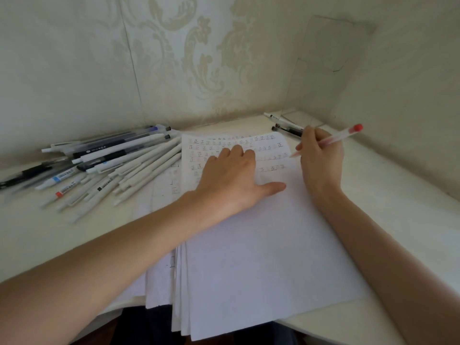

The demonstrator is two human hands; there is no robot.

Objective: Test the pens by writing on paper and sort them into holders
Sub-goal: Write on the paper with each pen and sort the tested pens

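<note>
Right grip (321, 155) pinches red pen (333, 139) low on barrel, tip at paper (261, 245) edge. Pen likely light, stiff, slick, so hold near tip. Left grip (231, 178) flat, fingers straight, pins paper, which looks flimsy.

Home corner: damask wallpaper (199, 58), white desk (388, 197).

Rows of 正 handwritten on paper (261, 245)
</note>
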